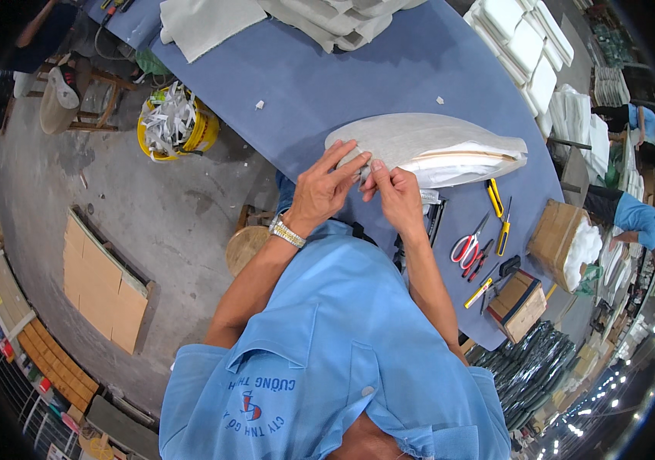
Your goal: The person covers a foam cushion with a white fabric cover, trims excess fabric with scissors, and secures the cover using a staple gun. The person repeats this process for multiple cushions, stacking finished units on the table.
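A curved grey fabric-covered cushion (396, 134) lies on the blue table in front of me. Along its near side the cover gapes, showing white padding and a thin wood-coloured edge inside. My left hand (324, 188) grips the cushion's left end, with fingers stretched over the fabric and the thumb hidden. Close beside it, my right hand (395, 198) is closed, thumb and forefinger pinching the cover's edge at the same end. Right of my hands lie red-handled scissors (465, 249), a yellow utility knife (494, 198) and a yellow-handled screwdriver (503, 236).
Grey fabric pieces (212, 23) are piled at the table's far side. White pads (530, 46) are stacked beyond its right edge. A yellow bucket (206, 132) of scraps stands on the floor left. At right are a cardboard box (553, 230) and a small wooden box (523, 313).
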A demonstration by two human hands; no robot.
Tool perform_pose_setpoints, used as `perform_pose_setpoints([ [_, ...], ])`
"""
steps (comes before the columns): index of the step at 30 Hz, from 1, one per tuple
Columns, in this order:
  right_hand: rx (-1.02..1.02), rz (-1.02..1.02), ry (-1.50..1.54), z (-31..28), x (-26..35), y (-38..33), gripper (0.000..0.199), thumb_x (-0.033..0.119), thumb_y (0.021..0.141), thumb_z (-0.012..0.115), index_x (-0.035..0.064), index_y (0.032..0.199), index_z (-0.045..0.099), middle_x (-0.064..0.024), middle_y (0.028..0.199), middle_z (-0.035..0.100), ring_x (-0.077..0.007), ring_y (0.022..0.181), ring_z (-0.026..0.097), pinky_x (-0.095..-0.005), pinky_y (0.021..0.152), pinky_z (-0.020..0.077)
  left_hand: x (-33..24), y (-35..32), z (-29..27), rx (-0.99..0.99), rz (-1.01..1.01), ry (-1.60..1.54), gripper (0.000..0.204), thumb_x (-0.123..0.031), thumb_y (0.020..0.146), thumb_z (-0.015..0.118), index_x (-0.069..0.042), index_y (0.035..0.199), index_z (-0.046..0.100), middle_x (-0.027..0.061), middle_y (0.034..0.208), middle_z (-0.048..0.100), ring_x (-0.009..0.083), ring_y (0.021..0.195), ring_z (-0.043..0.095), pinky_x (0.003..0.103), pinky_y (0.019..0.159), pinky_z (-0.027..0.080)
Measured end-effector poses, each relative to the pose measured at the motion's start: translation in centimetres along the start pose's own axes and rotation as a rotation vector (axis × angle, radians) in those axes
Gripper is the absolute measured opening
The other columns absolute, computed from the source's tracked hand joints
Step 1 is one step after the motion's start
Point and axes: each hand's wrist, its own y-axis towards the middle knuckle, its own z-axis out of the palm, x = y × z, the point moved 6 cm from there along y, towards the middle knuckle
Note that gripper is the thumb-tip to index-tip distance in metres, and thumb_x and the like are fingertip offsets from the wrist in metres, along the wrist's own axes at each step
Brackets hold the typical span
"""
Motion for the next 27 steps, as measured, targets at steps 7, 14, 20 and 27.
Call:
perform_pose_setpoints([
  [7, -0.057, -0.003, -0.050, -0.1, -0.4, -1.5, 0.054, 0.040, 0.109, 0.053, -0.0002, 0.077, 0.068, -0.0075, 0.064, 0.067, -0.0136, 0.061, 0.065, -0.0285, 0.060, 0.0496, 0.0, -0.3, 0.0, -0.012, 0.024, 0.012, 0.051, -0.007, 0.087, 0.077, -0.016, 0.136, 0.067, 0.0105, 0.143, 0.063, 0.0323, 0.133, 0.059, 0.040, 0.103, 0.056],
  [14, -0.084, 0.023, -0.120, -0.4, -0.3, -2.2, 0.053, 0.040, 0.109, 0.052, 0.0005, 0.078, 0.069, -0.0074, 0.064, 0.067, -0.0132, 0.060, 0.065, -0.0289, 0.059, 0.0482, 0.2, -0.4, 0.1, -0.047, 0.010, 0.006, 0.050, -0.020, 0.091, 0.076, -0.005, 0.137, 0.064, 0.0156, 0.138, 0.066, 0.0332, 0.131, 0.061, 0.041, 0.107, 0.052],
  [20, -0.042, 0.032, -0.127, -0.3, 0.5, -1.6, 0.053, 0.039, 0.111, 0.048, 0.0006, 0.079, 0.065, -0.0086, 0.072, 0.067, -0.0137, 0.065, 0.063, -0.0281, 0.063, 0.0487, 0.2, 0.1, -0.3, -0.062, 0.003, 0.003, 0.047, -0.018, 0.090, 0.076, -0.006, 0.135, 0.066, 0.0147, 0.139, 0.066, 0.0337, 0.131, 0.061, 0.041, 0.106, 0.054],
  [27, -0.058, 0.050, -0.014, -0.2, 0.3, -1.9, 0.053, 0.037, 0.110, 0.051, -0.0008, 0.076, 0.067, -0.0073, 0.062, 0.065, -0.0132, 0.057, 0.063, -0.0283, 0.057, 0.0476, -0.3, -0.3, 0.0, -0.050, 0.086, -0.004, 0.049, 0.001, 0.078, 0.079, -0.011, 0.124, 0.071, 0.0138, 0.141, 0.064, 0.0346, 0.133, 0.059, 0.042, 0.105, 0.055],
])
